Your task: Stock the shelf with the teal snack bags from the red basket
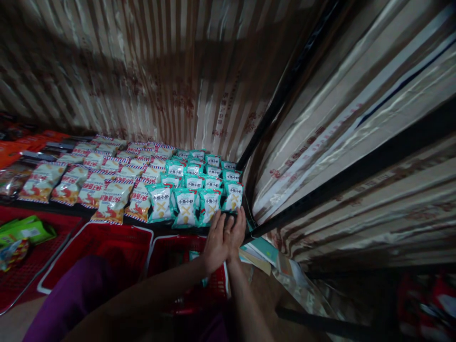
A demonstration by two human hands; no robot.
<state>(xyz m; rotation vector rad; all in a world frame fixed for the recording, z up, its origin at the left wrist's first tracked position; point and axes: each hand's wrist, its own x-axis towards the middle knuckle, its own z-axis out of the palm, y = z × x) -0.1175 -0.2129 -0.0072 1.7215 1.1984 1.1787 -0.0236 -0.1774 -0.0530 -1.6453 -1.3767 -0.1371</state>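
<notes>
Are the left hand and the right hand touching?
Touching. The head view shows the left hand and the right hand side by side, their inner edges meeting with no gap there.

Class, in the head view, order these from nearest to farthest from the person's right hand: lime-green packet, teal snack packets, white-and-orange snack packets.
From the right hand:
1. Teal snack packets, just beyond the fingers.
2. White-and-orange snack packets, left of the teal ones.
3. Lime-green packet, far left, in a red basket.
</notes>
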